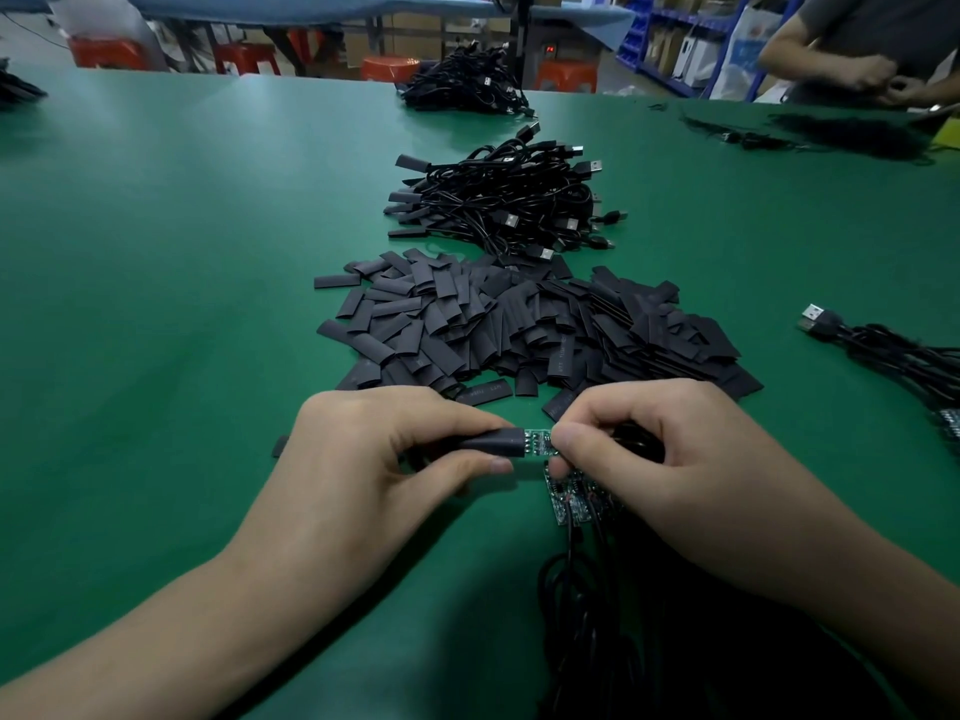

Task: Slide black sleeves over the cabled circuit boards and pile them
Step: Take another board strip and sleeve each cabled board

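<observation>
Nearest, on the worker's side of the heap of loose sleeves (519, 324), a bundle of black cables (582, 589) trails off the bottom edge, with a few spare boards (571, 504) fanned out under the right hand (670, 459). That hand pinches the cable end of the circuit board (537, 442) between thumb and forefinger, other fingers curled over the bundle. The left hand (395, 449) pinches a black sleeve (491, 440) between thumb and fingertips, just this side of the heap. The sleeve's mouth is over one end of the board and the rest of the board is bare, so I'd call it partway on. My tip: keep the board flat and in line with the sleeve, pinch the sleeve's edges so the mouth gapes, and don't let a corner or a chip snag the lip. Plenty of bare green table (182, 304) left of the heap for elbows. Right of it lies a bunch of USB cables (883, 350), so swing wide there. Just beyond the heap is the finished pile (498, 205), an easy reach over the heap, just don't drag the cable through the loose sleeves. Farther past it sits another cable pile (462, 90) near the table's far edge, and another person (857, 54) works at the far right corner.
</observation>
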